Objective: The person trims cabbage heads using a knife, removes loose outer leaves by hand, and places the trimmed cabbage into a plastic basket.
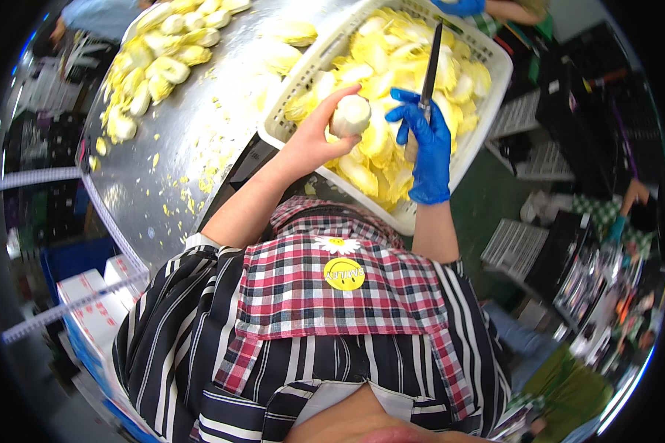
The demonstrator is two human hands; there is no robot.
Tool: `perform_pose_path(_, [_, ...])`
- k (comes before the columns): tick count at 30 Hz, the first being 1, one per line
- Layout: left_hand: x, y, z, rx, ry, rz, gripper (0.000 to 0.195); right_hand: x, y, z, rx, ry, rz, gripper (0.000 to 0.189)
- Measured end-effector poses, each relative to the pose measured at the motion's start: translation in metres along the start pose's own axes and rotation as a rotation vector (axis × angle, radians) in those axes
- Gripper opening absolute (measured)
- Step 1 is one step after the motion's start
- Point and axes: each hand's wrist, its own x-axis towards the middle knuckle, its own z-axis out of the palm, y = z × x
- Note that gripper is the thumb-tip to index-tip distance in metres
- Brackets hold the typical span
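Note:
My bare left hand (316, 133) holds a pale, trimmed cabbage heart (351, 116), cut end towards me, above the near left part of a white plastic crate (296, 83). Over the crate's right half, my right hand (425, 133), in a blue glove, grips a knife (433, 66) whose dark blade points away from me. Loose yellow cabbage leaves (374, 50) fill much of the crate. The blade is apart from the cabbage heart.
A metal table (199, 133) on the left bears a pile of cabbage hearts (160, 61) and leaf scraps. Another person's blue-gloved hand (460, 6) is at the crate's far edge. White-topped boxes (91, 299) stand at the lower left; grey crates (515, 249) are on the right.

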Motion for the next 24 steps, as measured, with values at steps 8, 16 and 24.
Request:
perform_pose_path(8, [-0.019, -0.022, -0.028, -0.826, 0.134, -0.437, 0.054, -0.037, 0.038, -0.024, -0.084, -0.094, 0.284, 0.027])
perform_pose_path(16, [0.128, -0.07, -0.238, -0.811, 0.57, -0.262, 0.044, -0.081, 0.034, -0.033, -0.267, 0.143, 0.349, 0.028])
perform_pose_path(24, [0.159, -0.091, -0.294, 0.713, 0.971, -0.204, 0.062, -0.108, 0.042, -0.038, -0.417, 0.386, 0.272, 0.027])
